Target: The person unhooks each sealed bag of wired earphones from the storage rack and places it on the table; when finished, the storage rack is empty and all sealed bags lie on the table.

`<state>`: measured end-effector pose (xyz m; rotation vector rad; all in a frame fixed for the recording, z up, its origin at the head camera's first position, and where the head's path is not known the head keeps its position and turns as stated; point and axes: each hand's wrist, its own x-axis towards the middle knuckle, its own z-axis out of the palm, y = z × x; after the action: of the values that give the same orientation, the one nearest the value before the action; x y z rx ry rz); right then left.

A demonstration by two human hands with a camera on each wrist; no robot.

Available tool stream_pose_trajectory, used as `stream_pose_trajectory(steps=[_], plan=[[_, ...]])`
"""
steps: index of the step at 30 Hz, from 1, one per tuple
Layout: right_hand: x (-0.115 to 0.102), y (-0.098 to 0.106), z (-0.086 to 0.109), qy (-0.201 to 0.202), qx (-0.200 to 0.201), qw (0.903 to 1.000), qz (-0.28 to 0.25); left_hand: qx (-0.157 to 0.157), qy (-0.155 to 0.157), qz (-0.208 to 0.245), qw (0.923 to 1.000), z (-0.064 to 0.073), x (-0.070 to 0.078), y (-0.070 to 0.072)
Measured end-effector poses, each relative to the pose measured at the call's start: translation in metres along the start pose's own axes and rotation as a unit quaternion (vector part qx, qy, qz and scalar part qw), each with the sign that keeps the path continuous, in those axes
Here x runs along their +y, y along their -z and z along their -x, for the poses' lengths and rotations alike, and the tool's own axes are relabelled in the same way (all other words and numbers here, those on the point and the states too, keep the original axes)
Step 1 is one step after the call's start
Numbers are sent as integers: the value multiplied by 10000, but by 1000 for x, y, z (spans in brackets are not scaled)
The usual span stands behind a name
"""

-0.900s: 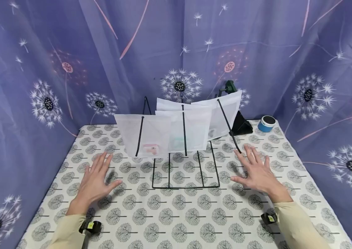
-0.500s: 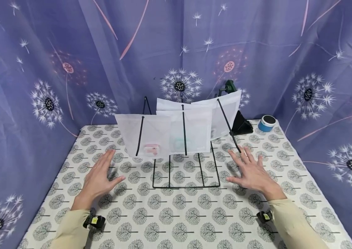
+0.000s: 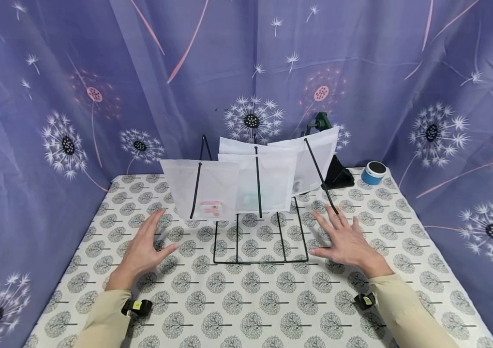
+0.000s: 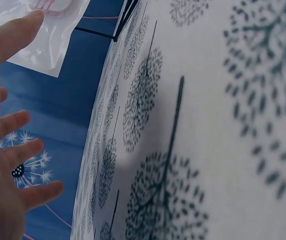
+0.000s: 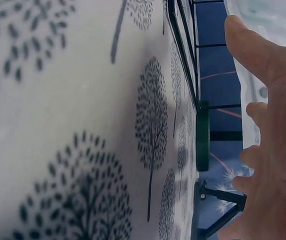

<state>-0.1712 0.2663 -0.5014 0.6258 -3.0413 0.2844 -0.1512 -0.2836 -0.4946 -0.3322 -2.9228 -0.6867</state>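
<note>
A black wire display rack (image 3: 260, 262) stands mid-table with white translucent zip bags hung on its prongs. On the left prong is a bag (image 3: 181, 183) with a small pink-patterned thing inside. The middle prong carries a front bag (image 3: 276, 179) showing a faint teal thing, with another bag's top edge (image 3: 233, 145) behind it. A tilted bag (image 3: 326, 150) with a greyish thing hangs on the right prong. My left hand (image 3: 139, 251), fingers spread and holding nothing, hovers left of the rack. My right hand (image 3: 345, 240), also spread, has its fingertips near the right prong's lower end.
A blue round container with a dark top (image 3: 373, 173) stands at the back right corner. Beside it is a black stand (image 3: 338, 175) with a green part (image 3: 322, 121) above, partly behind the right bag. Purple dandelion curtains (image 3: 185, 72) enclose the tree-patterned tablecloth (image 3: 250, 309).
Both hands have shifted inward, the left one to the right and the right one to the left. Rack and bags stay where they were.
</note>
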Motion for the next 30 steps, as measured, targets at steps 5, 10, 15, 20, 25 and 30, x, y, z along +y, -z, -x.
stream_pose_trajectory(steps=[5, 10, 15, 20, 25, 30], plan=[[-3, -1, -4, 119, -61, 9999, 44, 101, -71, 344, 9993, -3, 2, -2], [-7, -4, -8, 192, -126, 9997, 65, 216, -188, 748, 9968, -7, 6, -3], [-10, -8, -9, 273, -80, 9996, 26, 334, -386, 1219, 9912, -12, 7, -6], [-11, -11, -10, 356, -72, 9993, 71, 450, -844, 1932, 9765, -19, 6, -11], [-11, -12, -12, 388, -181, 9991, 77, 548, -1255, 2301, 9635, -25, 6, -13], [-12, -13, -13, 416, -242, 9988, 19, 645, -1312, 2431, 9589, -27, 14, -8]])
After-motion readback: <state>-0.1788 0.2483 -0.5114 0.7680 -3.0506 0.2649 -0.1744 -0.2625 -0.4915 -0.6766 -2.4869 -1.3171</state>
